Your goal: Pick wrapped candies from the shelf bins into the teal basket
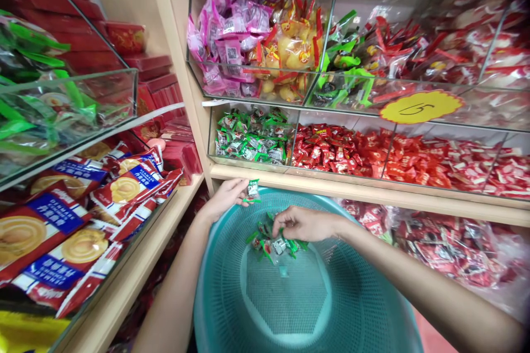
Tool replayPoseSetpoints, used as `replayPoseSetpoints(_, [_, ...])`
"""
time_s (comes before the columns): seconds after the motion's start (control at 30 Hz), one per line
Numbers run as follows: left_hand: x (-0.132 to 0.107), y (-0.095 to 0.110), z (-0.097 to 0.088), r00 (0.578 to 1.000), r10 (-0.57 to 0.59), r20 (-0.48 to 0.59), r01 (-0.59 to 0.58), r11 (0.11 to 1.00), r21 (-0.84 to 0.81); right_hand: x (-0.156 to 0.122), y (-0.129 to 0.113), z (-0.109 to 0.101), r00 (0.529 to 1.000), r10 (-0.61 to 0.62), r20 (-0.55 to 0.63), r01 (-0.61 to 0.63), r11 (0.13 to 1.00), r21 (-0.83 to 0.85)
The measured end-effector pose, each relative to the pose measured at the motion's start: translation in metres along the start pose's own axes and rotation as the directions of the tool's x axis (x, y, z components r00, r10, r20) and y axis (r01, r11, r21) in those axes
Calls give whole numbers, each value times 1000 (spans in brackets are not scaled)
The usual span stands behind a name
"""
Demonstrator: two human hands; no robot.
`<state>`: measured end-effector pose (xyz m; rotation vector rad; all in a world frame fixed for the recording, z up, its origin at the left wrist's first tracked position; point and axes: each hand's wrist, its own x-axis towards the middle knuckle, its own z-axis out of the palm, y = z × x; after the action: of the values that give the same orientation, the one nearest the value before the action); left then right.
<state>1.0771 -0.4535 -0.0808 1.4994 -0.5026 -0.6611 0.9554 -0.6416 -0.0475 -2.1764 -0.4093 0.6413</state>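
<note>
A large teal plastic basket point(364, 287) with perforated walls stands in front of me. Several small green-and-silver wrapped candies point(278, 246) lie together at its far side. My right hand point(304, 224) reaches in over them, fingers curled down at the pile; whether a candy is between the fingertips is hidden. At the basket's far left rim, my left hand point(227, 197) pinches one green-wrapped candy point(252, 191) between thumb and fingers. Matching green candies point(252, 135) fill a clear bin on the shelf just above.
Red-wrapped candies point(331, 149) fill the bins beside the green ones. Above are pink-wrapped packets point(236, 27) and a yellow price tag point(421, 107). Red-and-blue cookie packs point(128, 182) lie on the left shelf. Bagged red packets point(455, 248) sit under the wooden shelf edge point(372, 193).
</note>
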Motion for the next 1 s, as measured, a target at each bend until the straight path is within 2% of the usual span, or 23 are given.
replayPoseSetpoints(0.4, [-1, 1, 0, 1000, 0, -3, 0, 1000, -20, 3, 3, 6, 1000, 0, -21, 0, 1000, -14])
replayPoseSetpoints(0.53, [-2, 0, 0, 1000, 4, 1, -4, 999, -33, 19, 18, 24, 992, 42, -121, -46, 999, -29])
replayPoseSetpoints(0.63, [-3, 0, -1, 1000, 10, -3, -10, 999, -44, 34, 27, 41, 974, 73, -215, -98, 989, -111])
replayPoseSetpoints(0.77, [-4, 0, -1, 1000, 8, -1, -9, 998, -58, 49, 33, 60, 925, 150, -350, -220, 960, -170])
replayPoseSetpoints(0.87, [-3, 0, -1, 1000, -2, -13, 1, 998, -61, 53, 39, 70, 882, 166, -441, -275, 942, -195])
replayPoseSetpoints(1.0, [-2, -1, -1, 999, -3, -33, 1, 999, -54, 50, 40, 71, 869, 166, -466, -312, 915, -255])
